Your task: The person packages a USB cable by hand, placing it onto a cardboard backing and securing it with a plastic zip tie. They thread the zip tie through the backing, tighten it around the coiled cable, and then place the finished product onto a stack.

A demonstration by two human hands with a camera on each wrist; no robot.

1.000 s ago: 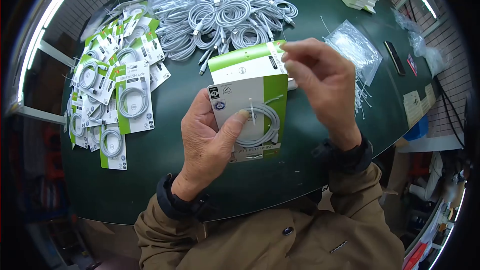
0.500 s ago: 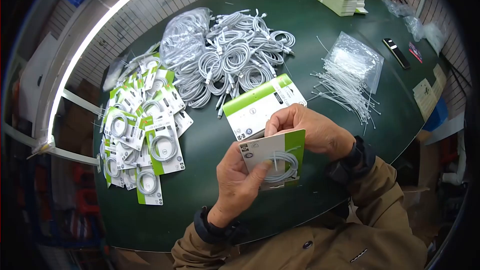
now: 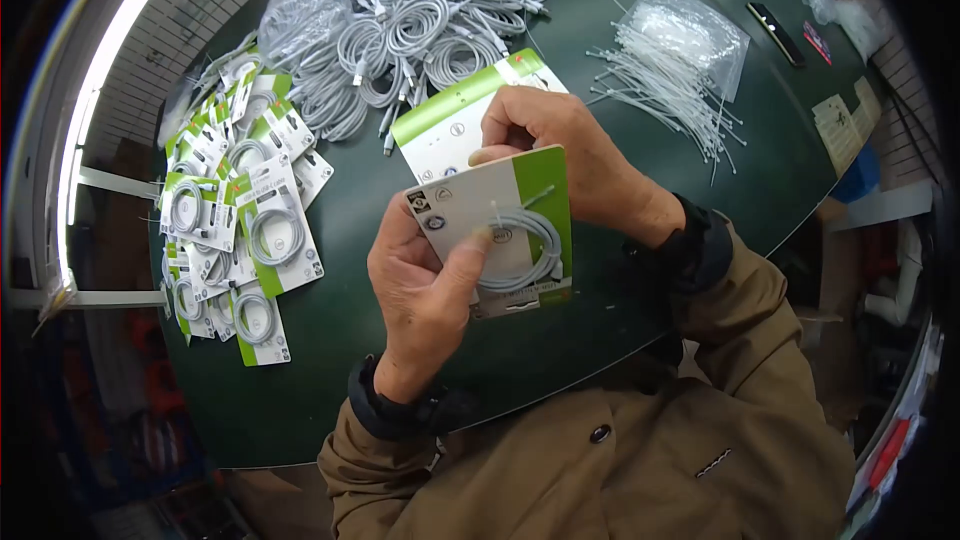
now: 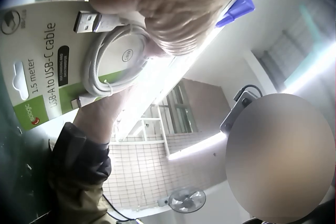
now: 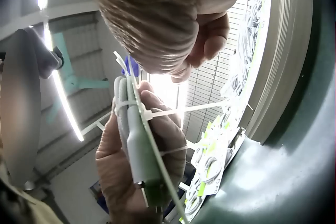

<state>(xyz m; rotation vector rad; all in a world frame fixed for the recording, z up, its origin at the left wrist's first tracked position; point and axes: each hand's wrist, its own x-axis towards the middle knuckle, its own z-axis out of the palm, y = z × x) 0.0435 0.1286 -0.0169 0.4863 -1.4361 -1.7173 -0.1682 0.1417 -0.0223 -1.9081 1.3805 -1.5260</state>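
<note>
My left hand (image 3: 425, 290) grips a green-and-white card (image 3: 500, 185), with the thumb over a coiled grey cable (image 3: 545, 260) on its face. The left wrist view shows the card (image 4: 37, 50) printed "USB-A to USB-C cable", a USB plug (image 4: 86, 22) beside the coil. My right hand (image 3: 570, 155) is just behind the card's upper edge, its fingers curled. From the right wrist, two thin white tie ends (image 5: 189, 109) stick out from the card's back, below the right hand (image 5: 173, 19); nothing is visible in its fingers.
A card stack (image 3: 440, 145) lies behind my hands. Loose grey cables (image 3: 420, 25) and a plastic bag of cables (image 3: 310, 5) are at the back. Carded cables (image 3: 275, 230) pile up at left. White ties (image 3: 660, 80) and a dark phone-like object (image 3: 776, 33) lie at right.
My right hand has moved from above the card stack to behind the held card, its fingers drawn inward. My left hand keeps hold of the card and cable. The head view has shifted.
</note>
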